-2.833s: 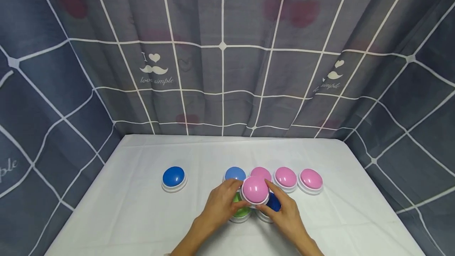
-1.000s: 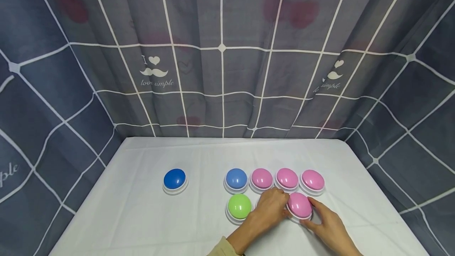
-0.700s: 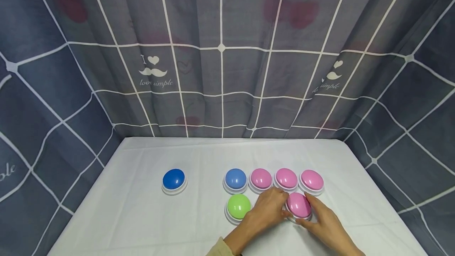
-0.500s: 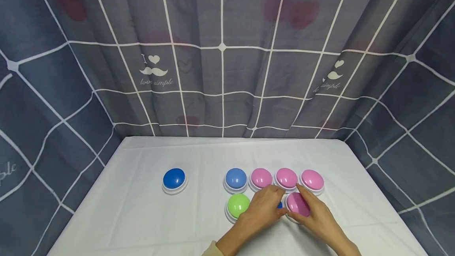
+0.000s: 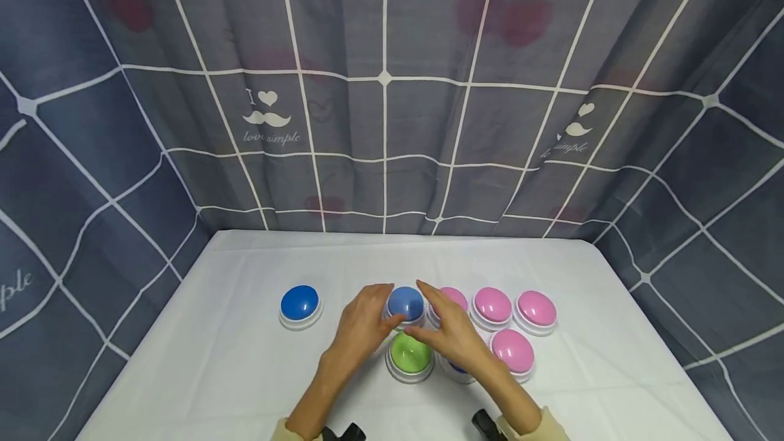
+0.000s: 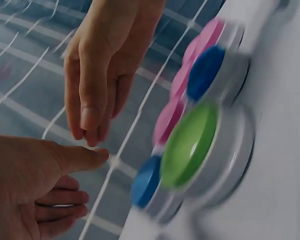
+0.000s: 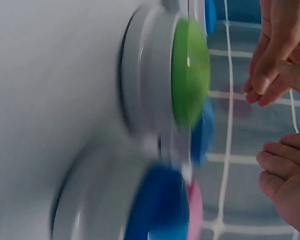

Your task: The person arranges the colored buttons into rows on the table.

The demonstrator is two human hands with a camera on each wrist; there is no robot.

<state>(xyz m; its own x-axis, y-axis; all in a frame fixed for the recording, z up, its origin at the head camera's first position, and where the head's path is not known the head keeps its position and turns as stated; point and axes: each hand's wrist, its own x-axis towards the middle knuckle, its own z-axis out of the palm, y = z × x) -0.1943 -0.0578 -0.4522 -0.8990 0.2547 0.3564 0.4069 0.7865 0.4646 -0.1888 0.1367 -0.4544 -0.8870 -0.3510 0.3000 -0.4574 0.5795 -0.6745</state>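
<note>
Both hands are raised over the domed push buttons, fingers extended and holding nothing. In the head view, my left hand (image 5: 361, 325) and right hand (image 5: 454, 332) frame a light blue button (image 5: 405, 303) from either side. Both wrist views show the hands apart from the buttons, a gap between left hand (image 6: 40, 185) and right hand (image 6: 102, 65). A green button (image 5: 410, 354) sits in front of the light blue one. Beside it, a dark blue button (image 5: 459, 371) is mostly hidden by my right arm. A pink button (image 5: 513, 351) ends this front row.
Three more pink buttons, one (image 5: 493, 305) among them, continue the back row rightward. A separate dark blue button (image 5: 299, 303) sits to the left. All rest on a white-covered table (image 5: 233, 373), enclosed by a grey gridded curtain (image 5: 343, 114).
The pink button was carried right and set down at the front row's right end. Both hands then let go of it and moved left to around the light blue button.
</note>
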